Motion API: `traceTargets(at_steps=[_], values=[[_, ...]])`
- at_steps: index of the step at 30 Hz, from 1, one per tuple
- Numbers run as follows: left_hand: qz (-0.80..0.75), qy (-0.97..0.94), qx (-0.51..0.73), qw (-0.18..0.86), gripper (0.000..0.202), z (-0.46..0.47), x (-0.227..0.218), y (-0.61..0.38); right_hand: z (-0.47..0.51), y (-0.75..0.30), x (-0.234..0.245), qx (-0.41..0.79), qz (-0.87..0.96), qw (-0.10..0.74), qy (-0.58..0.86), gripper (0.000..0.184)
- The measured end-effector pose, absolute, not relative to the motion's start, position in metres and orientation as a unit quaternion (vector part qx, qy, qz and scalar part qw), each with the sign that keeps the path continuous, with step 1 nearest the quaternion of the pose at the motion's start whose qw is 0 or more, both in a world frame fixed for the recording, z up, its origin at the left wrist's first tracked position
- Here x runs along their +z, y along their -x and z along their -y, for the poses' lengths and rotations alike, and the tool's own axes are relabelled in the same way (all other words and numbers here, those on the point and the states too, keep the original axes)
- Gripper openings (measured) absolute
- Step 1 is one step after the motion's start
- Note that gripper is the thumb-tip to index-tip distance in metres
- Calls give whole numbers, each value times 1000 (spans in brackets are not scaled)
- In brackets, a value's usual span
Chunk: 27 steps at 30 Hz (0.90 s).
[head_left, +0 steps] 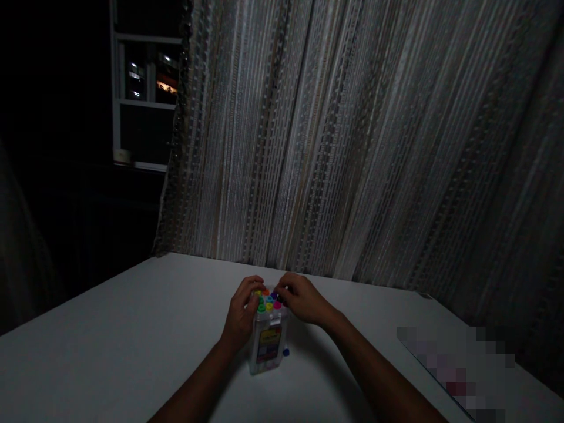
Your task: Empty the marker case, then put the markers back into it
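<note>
- Clear container [269, 339], upright, colourful caps [269, 306] on top
- Left hand [240, 308], clasping container's upper left
- Right hand [300, 298], container's upper right; grip, cannot tell
- Blue piece [286, 352], right of container's base

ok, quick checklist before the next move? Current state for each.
1. Box upright on the table: ok.
2. Left hand at the box's upper left: ok.
3. Right hand at the coloured tops, right side: ok.
4. Right hand's grip on a top: cannot tell, too dark and partly hidden.
5. No loose pieces by the box: not ok, a small blue piece lies on the table to its right.
6. Lighting: not ok, scene is dim.
</note>
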<state>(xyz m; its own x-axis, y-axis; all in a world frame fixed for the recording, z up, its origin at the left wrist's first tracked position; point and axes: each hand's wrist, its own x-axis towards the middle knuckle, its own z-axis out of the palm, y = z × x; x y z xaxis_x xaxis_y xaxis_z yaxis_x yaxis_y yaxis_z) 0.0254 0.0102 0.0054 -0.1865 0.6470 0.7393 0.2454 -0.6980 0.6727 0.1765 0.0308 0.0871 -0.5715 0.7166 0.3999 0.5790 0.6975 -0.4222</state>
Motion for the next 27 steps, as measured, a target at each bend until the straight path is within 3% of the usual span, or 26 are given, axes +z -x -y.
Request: traceTargets(at_steps=[16, 24, 27], values=[[-341, -605, 690, 202, 29, -7, 7, -30, -36, -181, 79, 216, 830, 355, 372, 23], [-347, -594, 691, 221, 32, -8, 7, -29, -47, -188, 76, 168, 808, 382, 417, 26], [-346, -595, 691, 220, 32, -9, 7, -29, -56, -191, 57, 142, 794, 350, 476, 26]])
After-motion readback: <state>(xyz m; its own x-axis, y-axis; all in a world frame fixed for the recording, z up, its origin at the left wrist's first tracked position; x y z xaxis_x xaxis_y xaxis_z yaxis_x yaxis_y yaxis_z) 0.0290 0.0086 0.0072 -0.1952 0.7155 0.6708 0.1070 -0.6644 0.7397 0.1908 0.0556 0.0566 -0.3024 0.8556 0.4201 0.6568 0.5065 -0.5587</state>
